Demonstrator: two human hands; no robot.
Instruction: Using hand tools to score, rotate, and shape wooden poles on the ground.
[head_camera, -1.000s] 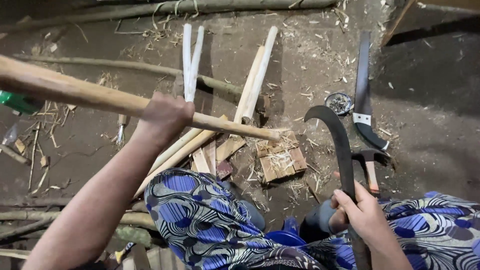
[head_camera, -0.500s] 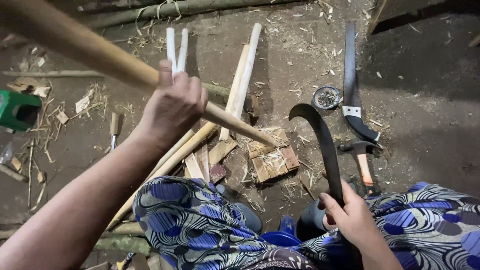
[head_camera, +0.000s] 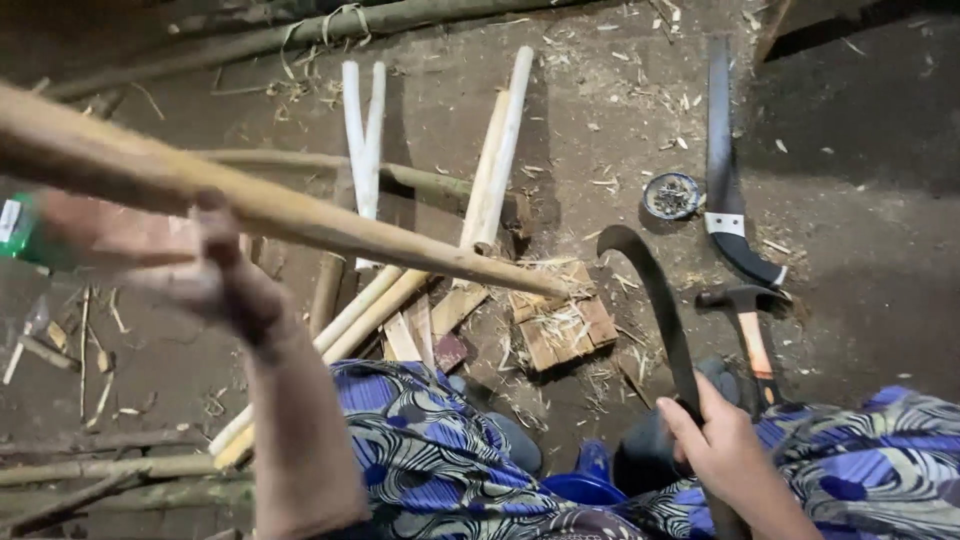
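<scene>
Wooden pole (head_camera: 300, 215) has swung lower in the blurred left hand (head_camera: 215, 280); right hand (head_camera: 725, 450) still grips the sickle (head_camera: 655, 300)

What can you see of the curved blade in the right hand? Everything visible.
The curved blade is a dark, dull metal sickle-like knife, narrow, arcing up and hooking over to the left at its tip. The right hand grips it low down, hiding the handle. It stands roughly upright above the dirt floor, tip near the wooden block, beside the hammer. Edge condition cannot be judged.
</scene>
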